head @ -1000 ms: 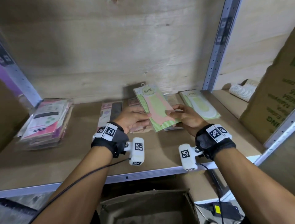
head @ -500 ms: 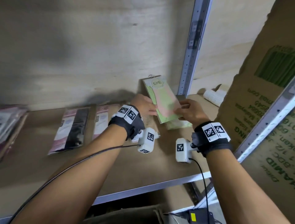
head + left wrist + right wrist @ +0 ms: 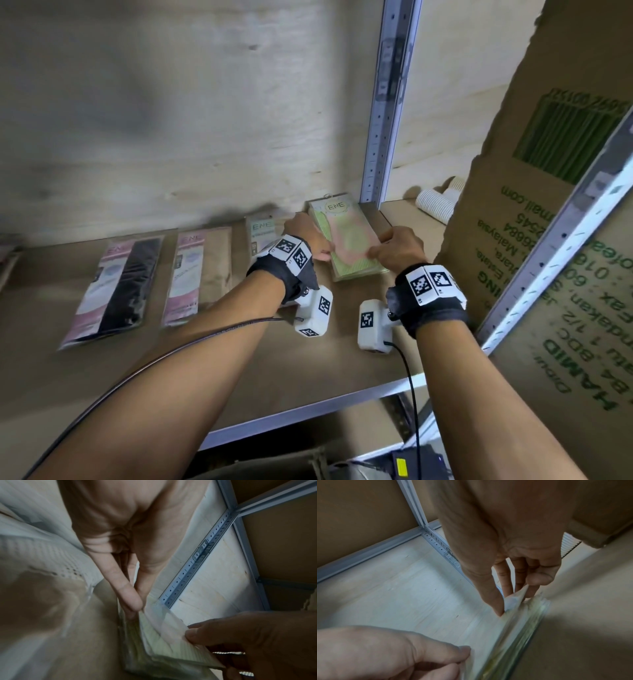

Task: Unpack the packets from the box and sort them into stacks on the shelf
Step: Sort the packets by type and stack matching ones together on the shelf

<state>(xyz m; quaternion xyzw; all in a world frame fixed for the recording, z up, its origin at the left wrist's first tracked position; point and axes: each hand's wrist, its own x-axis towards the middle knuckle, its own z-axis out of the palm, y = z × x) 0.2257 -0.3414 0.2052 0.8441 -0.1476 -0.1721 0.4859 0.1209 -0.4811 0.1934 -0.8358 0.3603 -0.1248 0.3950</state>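
A green packet with a pink sock shape and an ENE label (image 3: 346, 236) lies on top of a small stack of like packets (image 3: 359, 272) at the shelf's right end, beside the metal upright. My left hand (image 3: 317, 241) pinches its left edge and my right hand (image 3: 394, 246) pinches its right edge. In the left wrist view thumb and finger (image 3: 132, 599) nip the packet's corner (image 3: 164, 632). The right wrist view shows the right fingers (image 3: 498, 601) clamping the packet's edge (image 3: 515, 601) above the stack (image 3: 518, 639).
Further left on the shelf board (image 3: 239, 359) lie a mint ENE packet (image 3: 262, 233), a pink-and-tan packet (image 3: 197, 274) and a pink-and-black packet (image 3: 116, 287). A grey upright (image 3: 387, 113) and a large cardboard box (image 3: 534, 222) stand right. White ribbed rolls (image 3: 436, 202) lie behind.
Both hands carried the green packet rightward from the shelf's middle and lowered it onto the stack by the upright. The camera view swung right.
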